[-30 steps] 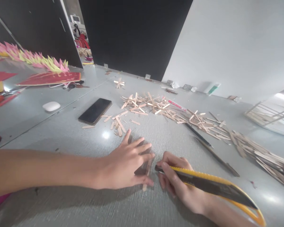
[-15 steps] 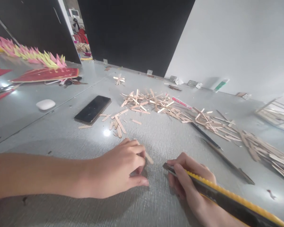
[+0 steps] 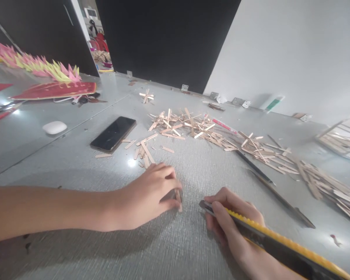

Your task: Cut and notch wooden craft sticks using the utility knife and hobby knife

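My left hand (image 3: 154, 194) is low over the grey tabletop, thumb and fingers closed on a small wooden craft stick (image 3: 178, 199). The stick's lower end pokes out by the thumb; the rest is partly hidden behind the fingers. To its right, my right hand (image 3: 236, 225) grips a yellow and black utility knife (image 3: 268, 241). The knife's short blade tip (image 3: 203, 203) points left toward the stick and stays apart from it. Just beyond my left hand lies a small cluster of cut craft sticks (image 3: 146, 151).
A larger heap of wooden sticks (image 3: 186, 124) spreads across the middle and runs right. A phone (image 3: 113, 134) and a white case (image 3: 55, 127) lie at left. A dark thin blade-like strip (image 3: 282, 200) and a pink pen (image 3: 224, 126) lie at right.
My left hand has moved slightly up the table, and its fingers have closed on the craft stick, which now stands more upright in view. My right hand and the knife have barely moved.
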Demonstrator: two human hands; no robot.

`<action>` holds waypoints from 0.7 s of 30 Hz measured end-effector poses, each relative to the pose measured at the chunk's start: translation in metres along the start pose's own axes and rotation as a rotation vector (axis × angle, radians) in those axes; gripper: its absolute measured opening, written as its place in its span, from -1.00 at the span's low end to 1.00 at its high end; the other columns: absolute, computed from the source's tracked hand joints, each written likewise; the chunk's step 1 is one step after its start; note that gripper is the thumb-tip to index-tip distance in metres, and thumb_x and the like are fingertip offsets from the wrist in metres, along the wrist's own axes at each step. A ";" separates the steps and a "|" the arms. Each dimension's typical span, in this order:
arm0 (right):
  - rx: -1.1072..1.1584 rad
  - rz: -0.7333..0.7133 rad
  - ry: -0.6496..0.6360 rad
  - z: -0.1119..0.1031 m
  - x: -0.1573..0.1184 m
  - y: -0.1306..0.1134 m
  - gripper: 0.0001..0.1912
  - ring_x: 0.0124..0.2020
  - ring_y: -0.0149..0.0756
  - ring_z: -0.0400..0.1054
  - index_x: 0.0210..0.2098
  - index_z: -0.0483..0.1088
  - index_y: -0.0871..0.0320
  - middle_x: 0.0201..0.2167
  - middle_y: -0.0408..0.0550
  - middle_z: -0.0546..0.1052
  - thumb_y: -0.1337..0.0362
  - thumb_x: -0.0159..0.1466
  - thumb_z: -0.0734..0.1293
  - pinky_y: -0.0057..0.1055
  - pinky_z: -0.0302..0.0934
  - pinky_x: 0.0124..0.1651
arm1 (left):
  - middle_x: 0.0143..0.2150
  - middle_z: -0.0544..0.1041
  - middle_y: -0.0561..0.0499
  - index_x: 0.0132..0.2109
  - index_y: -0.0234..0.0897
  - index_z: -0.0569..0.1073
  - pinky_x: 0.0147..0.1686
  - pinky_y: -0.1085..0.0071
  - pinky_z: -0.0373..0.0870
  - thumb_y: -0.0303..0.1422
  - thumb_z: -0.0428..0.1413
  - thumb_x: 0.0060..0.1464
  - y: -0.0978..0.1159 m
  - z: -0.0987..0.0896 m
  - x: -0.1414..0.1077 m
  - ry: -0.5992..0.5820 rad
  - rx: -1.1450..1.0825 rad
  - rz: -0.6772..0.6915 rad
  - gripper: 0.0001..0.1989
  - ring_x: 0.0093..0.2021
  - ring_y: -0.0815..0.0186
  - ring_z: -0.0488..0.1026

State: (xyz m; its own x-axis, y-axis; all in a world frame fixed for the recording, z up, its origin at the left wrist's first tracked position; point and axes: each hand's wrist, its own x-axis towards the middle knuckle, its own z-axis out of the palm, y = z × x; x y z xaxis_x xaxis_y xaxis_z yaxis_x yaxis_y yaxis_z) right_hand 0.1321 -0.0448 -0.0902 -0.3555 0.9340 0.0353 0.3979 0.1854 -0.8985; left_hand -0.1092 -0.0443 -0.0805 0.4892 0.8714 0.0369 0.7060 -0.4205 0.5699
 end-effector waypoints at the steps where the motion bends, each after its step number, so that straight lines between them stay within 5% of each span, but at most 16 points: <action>1: -0.004 -0.012 -0.011 -0.001 0.000 0.000 -0.58 -0.70 -0.43 0.15 -0.46 0.32 0.06 -0.69 -0.23 0.35 -0.03 0.44 0.25 -0.42 0.04 -0.61 | -0.06 0.48 -0.02 -0.05 -0.18 0.59 0.05 0.17 0.33 -0.30 0.26 0.27 0.001 -0.001 0.001 -0.021 -0.039 0.045 -0.86 0.04 0.12 0.39; 5: -0.001 0.010 -0.005 0.000 -0.001 -0.004 -0.55 -0.68 -0.43 0.16 -0.47 0.31 0.06 -0.68 -0.24 0.33 -0.06 0.44 0.23 -0.41 0.09 -0.54 | -0.01 0.53 -0.02 0.07 -0.16 0.56 0.13 0.15 0.29 -0.22 0.38 0.13 -0.001 -0.003 0.004 -0.083 -0.135 0.178 -0.62 0.06 0.12 0.42; 10: -0.014 0.021 -0.026 0.001 -0.001 -0.005 -0.57 -0.68 -0.43 0.15 -0.44 0.34 0.07 -0.67 -0.24 0.36 -0.07 0.43 0.23 -0.39 0.07 -0.54 | 0.13 0.49 -0.17 0.23 -0.22 0.48 0.19 -0.04 0.27 0.04 0.39 -0.03 -0.005 0.006 0.005 -0.004 -0.113 0.140 -0.25 0.16 -0.06 0.36; 15: -0.163 -0.145 -0.142 -0.005 0.003 0.007 -0.67 -0.65 -0.43 0.19 -0.42 0.35 0.05 -0.66 -0.28 0.34 0.07 0.44 0.25 -0.39 0.13 -0.49 | 0.47 0.19 -0.25 0.28 -0.11 0.48 0.33 -0.32 0.02 0.13 0.32 0.02 -0.005 0.013 0.002 -0.085 -0.037 0.121 -0.24 0.46 -0.26 0.01; 21: -0.155 -0.189 -0.253 -0.005 0.004 0.010 -0.69 -0.65 -0.45 0.14 -0.43 0.31 0.06 -0.63 -0.28 0.31 0.15 0.45 0.24 -0.40 0.03 -0.55 | 0.53 0.06 -0.20 0.33 0.01 0.42 0.37 -0.45 -0.33 0.15 0.29 0.05 -0.005 0.010 0.004 -0.161 -0.082 0.146 -0.24 0.52 -0.24 -0.14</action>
State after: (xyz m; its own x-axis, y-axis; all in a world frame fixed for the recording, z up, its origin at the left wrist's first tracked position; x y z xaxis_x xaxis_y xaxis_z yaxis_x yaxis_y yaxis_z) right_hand 0.1385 -0.0373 -0.0970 -0.6257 0.7771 0.0679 0.4219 0.4104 -0.8084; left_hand -0.1052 -0.0411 -0.0910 0.6632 0.7485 -0.0043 0.5813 -0.5114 0.6329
